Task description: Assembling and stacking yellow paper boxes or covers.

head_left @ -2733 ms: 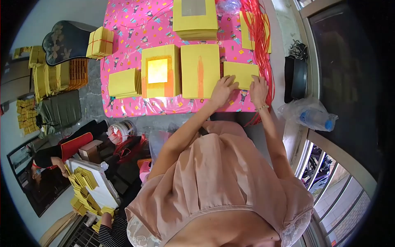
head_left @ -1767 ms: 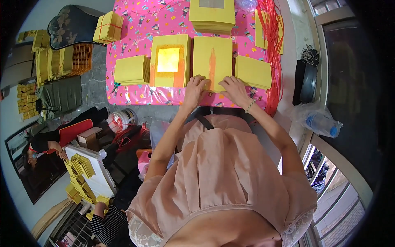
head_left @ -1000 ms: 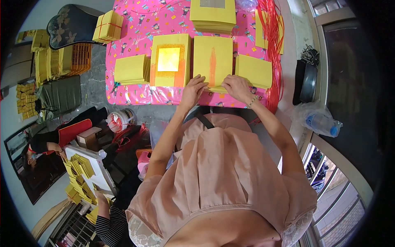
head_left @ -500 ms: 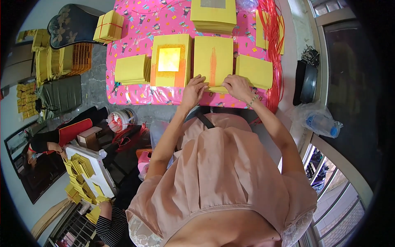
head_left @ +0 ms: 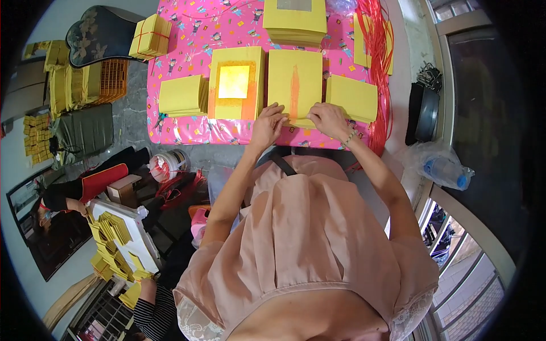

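Pink-covered table point(head_left: 242, 28), four yellow paper stacks point(head_left: 310, 74) along near edge, another stack point(head_left: 293, 25) behind, red strings point(head_left: 375, 34) at right

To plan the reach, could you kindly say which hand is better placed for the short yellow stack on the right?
Probably the right hand: it is at the near right corner of the orange-striped stack, beside the short yellow stack; the left hand is at the left corner.

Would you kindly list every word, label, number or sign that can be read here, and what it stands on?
No text is readable here.
Tablecloth: prints too small to tell whether any are characters.
Orange-streaked stack: no legible writing.
Gold square: no legible writing.
Bottle: no legible label.
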Demonstrator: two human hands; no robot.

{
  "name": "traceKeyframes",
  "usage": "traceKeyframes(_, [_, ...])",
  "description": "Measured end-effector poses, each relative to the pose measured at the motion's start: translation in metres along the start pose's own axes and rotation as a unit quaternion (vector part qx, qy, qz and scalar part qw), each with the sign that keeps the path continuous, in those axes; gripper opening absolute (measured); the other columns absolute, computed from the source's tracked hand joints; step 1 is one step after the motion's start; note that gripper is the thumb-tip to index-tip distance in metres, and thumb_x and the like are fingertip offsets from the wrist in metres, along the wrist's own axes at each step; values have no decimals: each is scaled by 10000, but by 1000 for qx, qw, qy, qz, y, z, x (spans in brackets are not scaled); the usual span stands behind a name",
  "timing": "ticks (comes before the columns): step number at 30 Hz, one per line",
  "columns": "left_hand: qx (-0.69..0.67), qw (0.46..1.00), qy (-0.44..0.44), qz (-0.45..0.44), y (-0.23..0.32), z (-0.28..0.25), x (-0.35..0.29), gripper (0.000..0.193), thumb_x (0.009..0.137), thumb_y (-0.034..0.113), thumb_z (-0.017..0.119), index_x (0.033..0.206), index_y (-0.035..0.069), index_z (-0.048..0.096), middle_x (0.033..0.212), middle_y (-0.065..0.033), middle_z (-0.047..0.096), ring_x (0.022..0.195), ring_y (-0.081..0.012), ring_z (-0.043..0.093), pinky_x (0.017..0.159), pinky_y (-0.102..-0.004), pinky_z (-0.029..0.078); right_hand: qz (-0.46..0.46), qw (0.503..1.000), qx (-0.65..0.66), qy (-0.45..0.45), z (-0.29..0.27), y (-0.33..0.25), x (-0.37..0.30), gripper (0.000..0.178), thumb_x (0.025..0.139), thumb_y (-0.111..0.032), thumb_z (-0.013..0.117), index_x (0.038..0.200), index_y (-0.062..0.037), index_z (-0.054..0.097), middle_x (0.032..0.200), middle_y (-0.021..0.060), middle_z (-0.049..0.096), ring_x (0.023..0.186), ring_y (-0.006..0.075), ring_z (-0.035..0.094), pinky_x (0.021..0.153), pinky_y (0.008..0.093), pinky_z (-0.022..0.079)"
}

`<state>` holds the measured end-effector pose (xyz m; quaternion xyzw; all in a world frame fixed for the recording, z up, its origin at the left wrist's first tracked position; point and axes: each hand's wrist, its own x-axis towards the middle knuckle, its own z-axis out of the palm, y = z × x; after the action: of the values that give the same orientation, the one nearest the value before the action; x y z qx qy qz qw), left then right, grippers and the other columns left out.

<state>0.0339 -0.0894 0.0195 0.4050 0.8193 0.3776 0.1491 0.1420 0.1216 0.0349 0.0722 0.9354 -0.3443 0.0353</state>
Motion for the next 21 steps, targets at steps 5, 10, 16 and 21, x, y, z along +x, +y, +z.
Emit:
traceKeyframes(5, [9,1000,18,11,1,1,2,136,850,114,656,945,24,693,1130,-141,654,1155,-329,565,948,-401,478,-8,1000,4,8,0,0,1,210,851,-219,621,766,-32,664,779,125,609,803,323,616,705,439,481])
traceKeyframes(10, [30,999,21,9,3,0,8,150,875,134,630,972,22,658,1081,-144,661,1092,-332,589,896,-406,494,-112,987,-54,100,-3,-23,-5,153,847,-174,618,928,-44,606,787,104,583,795,303,615,692,431,480])
traceKeyframes(16, [47,993,-75,-82,24,-15,23,256,884,148,615,1122,55,613,1114,-165,640,1091,-350,574,906,-433,475,-84,993,-80,35,-6,-13,10,95,884,-127,565,926,-44,548,809,135,582,799,337,607,697,458,476])
traceKeyframes(21, [161,975,120,93,37,-13,31,485,839,136,650,1302,79,516,1355,-188,457,1280,-400,392,1040,-513,345,-20,999,2,37,-41,-10,48,122,918,-128,526,983,-28,549,861,181,598,826,395,595,708,478,474])
